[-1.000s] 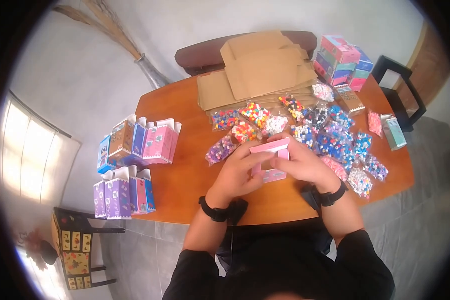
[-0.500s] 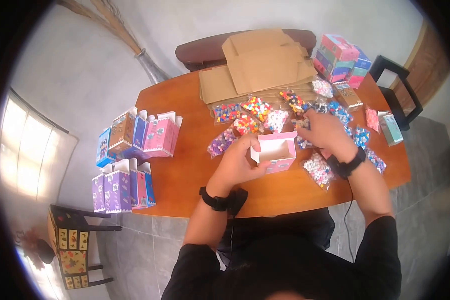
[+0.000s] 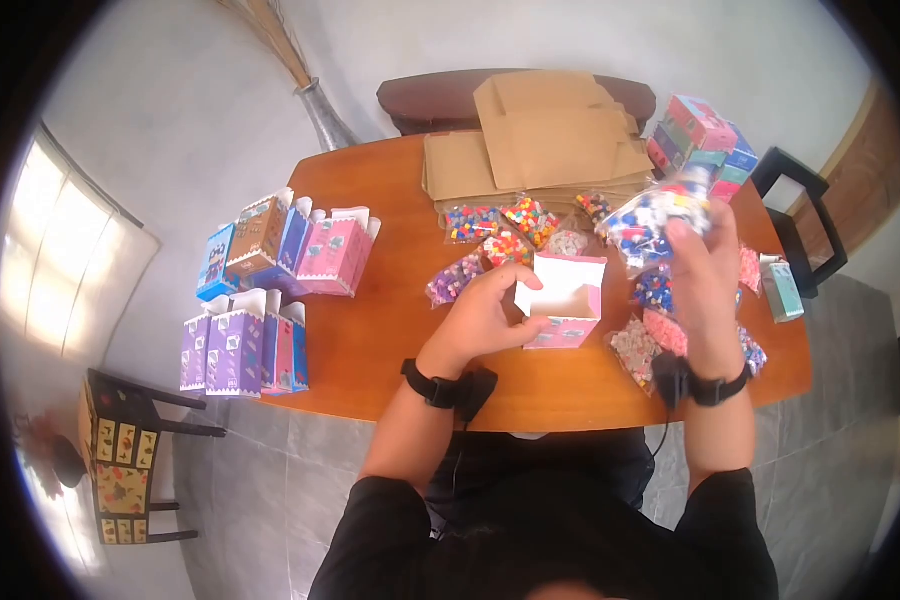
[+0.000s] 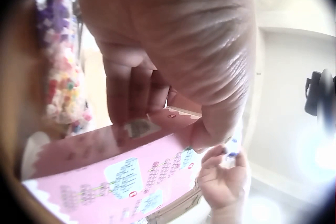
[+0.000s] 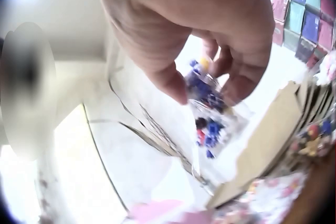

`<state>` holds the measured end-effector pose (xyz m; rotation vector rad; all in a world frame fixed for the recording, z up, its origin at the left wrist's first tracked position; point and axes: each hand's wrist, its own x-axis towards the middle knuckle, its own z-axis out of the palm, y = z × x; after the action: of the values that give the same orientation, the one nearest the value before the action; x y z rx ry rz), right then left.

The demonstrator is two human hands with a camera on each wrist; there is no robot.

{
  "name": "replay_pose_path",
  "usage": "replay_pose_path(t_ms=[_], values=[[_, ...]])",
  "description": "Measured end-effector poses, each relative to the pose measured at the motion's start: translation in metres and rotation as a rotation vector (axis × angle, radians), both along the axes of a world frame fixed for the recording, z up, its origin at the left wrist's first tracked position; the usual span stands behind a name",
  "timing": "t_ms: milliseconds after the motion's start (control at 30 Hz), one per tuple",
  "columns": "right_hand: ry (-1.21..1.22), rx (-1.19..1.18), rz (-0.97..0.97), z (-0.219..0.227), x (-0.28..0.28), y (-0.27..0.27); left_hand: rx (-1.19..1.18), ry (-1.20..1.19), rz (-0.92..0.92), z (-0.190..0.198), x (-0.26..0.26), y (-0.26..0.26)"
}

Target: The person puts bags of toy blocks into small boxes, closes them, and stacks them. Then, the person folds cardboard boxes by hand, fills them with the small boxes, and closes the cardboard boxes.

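Note:
My left hand (image 3: 489,322) grips a small pink cardboard box (image 3: 562,334) by its left side, thumb on the near face. The box's top is open towards me, showing its white inside (image 3: 560,283). In the left wrist view, the printed pink panel (image 4: 126,182) lies below the curled fingers and thumb. My right hand (image 3: 705,270) pinches a clear bag of blue, white and red pieces (image 3: 650,225), raised over the other bags to the right of the box. In the right wrist view, the bag (image 5: 207,103) hangs between thumb and fingers.
More bags of coloured pieces (image 3: 473,224) lie around the table's middle and right. Flat brown cardboard sheets (image 3: 550,140) are stacked at the back. Upright open boxes (image 3: 235,350) stand at the left, a pile of printed boxes (image 3: 698,125) at the back right, and a teal box (image 3: 782,290) at the right edge.
My right hand has left the box, reached into the bags and lifted one up. The left hand still holds the pink box, now turned with its open top showing.

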<state>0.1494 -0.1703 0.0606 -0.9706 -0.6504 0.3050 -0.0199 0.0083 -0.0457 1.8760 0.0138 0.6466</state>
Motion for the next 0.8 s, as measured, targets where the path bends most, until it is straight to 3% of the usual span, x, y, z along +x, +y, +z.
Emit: replay_pose_path(t_ms=[100, 167, 233, 300, 367, 533, 633, 667, 800], values=[[-0.164, 0.005, 0.118, -0.009, -0.051, 0.003, 0.039, -0.083, -0.013, -0.006, 0.004, 0.003], [-0.679, -0.011, 0.031, -0.053, -0.040, 0.021, 0.065, -0.074, -0.011, 0.000, 0.003, -0.001], [-0.722, -0.040, 0.048, -0.057, -0.037, 0.024, 0.095, -0.071, -0.007, 0.004, 0.004, -0.002], [-0.954, -0.294, -0.014, -0.055, -0.025, 0.016, -0.008, -0.057, -0.018, 0.001, 0.004, -0.004], [-0.893, -0.373, 0.020, -0.053, -0.023, 0.010, 0.012, -0.043, 0.009, 0.002, 0.002, -0.006], [-1.180, -0.411, -0.158, -0.034, -0.017, 0.001, 0.052, -0.010, -0.002, -0.005, 0.002, 0.000], [-1.021, -0.571, -0.064, -0.025, -0.017, -0.011, 0.048, -0.035, 0.028, -0.001, 0.001, 0.000], [-1.037, -0.687, -0.035, -0.022, -0.015, -0.015, 0.038, -0.027, 0.016, -0.001, 0.001, -0.001], [-1.196, -0.781, 0.007, -0.015, -0.023, -0.012, 0.068, -0.043, -0.008, -0.006, 0.004, -0.001]])
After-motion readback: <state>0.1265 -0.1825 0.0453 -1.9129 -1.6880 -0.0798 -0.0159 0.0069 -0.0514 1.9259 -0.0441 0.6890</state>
